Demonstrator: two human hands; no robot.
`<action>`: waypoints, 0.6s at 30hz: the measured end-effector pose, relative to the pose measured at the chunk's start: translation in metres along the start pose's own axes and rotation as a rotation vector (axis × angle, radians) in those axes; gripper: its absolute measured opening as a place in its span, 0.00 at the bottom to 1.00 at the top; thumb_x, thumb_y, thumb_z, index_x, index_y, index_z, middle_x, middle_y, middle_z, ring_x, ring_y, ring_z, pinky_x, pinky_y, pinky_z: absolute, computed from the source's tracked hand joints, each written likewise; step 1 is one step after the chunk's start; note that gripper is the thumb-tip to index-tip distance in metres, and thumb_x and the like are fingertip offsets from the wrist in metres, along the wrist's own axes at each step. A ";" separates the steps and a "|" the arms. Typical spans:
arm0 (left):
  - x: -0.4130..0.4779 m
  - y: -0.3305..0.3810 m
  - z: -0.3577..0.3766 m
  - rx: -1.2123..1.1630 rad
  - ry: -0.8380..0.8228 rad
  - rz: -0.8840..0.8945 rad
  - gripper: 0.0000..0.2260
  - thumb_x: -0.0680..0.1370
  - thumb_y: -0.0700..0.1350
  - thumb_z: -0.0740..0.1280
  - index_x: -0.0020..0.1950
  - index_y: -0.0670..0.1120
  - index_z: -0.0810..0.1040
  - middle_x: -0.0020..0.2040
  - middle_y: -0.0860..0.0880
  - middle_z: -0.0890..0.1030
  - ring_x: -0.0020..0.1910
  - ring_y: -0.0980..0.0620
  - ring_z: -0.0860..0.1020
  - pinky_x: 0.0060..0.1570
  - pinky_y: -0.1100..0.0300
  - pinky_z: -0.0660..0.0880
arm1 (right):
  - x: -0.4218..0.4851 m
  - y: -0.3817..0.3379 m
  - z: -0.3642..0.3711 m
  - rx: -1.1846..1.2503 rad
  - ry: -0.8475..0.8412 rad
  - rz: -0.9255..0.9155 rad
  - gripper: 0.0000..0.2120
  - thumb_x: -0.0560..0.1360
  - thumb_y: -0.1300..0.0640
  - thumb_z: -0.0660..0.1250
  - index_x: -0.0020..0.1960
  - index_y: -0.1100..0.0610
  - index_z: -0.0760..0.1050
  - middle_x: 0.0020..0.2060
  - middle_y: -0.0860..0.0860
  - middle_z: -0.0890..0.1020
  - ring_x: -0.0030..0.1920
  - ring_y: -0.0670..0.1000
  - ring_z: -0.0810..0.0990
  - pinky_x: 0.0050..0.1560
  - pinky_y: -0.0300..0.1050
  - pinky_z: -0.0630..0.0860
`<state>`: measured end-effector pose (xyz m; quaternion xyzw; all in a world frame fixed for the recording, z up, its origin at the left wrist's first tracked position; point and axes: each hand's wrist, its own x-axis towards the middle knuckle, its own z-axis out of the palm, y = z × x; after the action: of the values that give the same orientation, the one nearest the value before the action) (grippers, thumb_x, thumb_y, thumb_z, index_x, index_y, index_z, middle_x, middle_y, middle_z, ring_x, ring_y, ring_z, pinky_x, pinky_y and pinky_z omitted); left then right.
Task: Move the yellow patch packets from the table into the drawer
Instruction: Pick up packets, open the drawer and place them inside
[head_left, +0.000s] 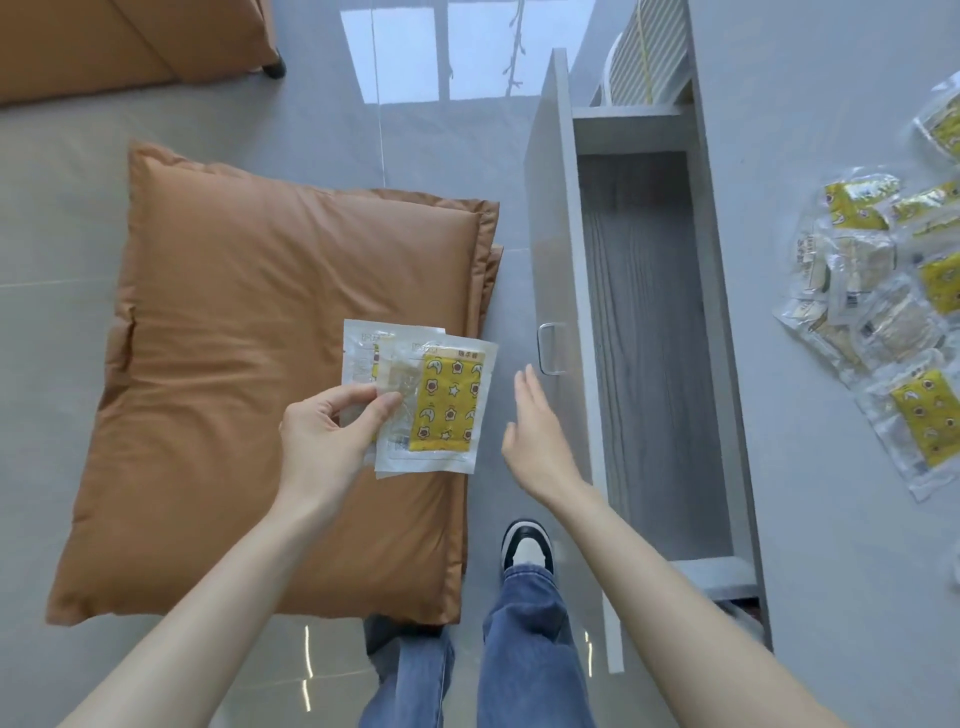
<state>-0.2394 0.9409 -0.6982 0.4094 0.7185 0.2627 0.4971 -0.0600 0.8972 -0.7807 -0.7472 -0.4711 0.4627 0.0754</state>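
Note:
My left hand pinches two clear packets by their left edges above an orange cushion; the front one shows a yellow patch with stars and moons. My right hand hovers flat with straight fingers and holds nothing, just left of the drawer handle. The grey drawer stands pulled out, its wood-grain floor bare. Several more yellow patch packets lie in a loose pile on the grey table at the right.
A large orange cushion lies on the tiled floor at the left, with an orange sofa corner at the top left. My jeans and a black-and-white shoe are below. A white ribbed object sits beyond the drawer.

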 end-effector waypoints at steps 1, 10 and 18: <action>-0.002 0.000 -0.006 0.006 0.015 0.001 0.05 0.72 0.41 0.73 0.46 0.46 0.81 0.39 0.62 0.79 0.33 0.76 0.75 0.35 0.82 0.68 | -0.008 -0.005 0.001 -0.038 0.063 -0.043 0.30 0.79 0.71 0.52 0.78 0.59 0.48 0.78 0.49 0.47 0.78 0.46 0.47 0.68 0.31 0.46; -0.014 0.008 -0.022 -0.040 0.028 0.008 0.05 0.71 0.43 0.74 0.45 0.50 0.81 0.42 0.59 0.81 0.38 0.75 0.77 0.43 0.81 0.72 | -0.060 0.007 -0.009 -0.086 0.276 0.145 0.34 0.79 0.65 0.56 0.78 0.59 0.40 0.78 0.55 0.53 0.74 0.58 0.61 0.69 0.41 0.63; -0.025 0.020 -0.013 -0.075 -0.041 0.039 0.05 0.72 0.41 0.73 0.43 0.50 0.81 0.32 0.66 0.81 0.37 0.75 0.77 0.37 0.81 0.69 | -0.071 -0.012 -0.017 0.159 0.125 0.197 0.29 0.82 0.58 0.51 0.79 0.53 0.41 0.77 0.52 0.58 0.62 0.52 0.74 0.49 0.36 0.68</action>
<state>-0.2408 0.9310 -0.6650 0.4099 0.6895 0.2907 0.5216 -0.0639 0.8540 -0.7201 -0.8090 -0.3516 0.4562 0.1176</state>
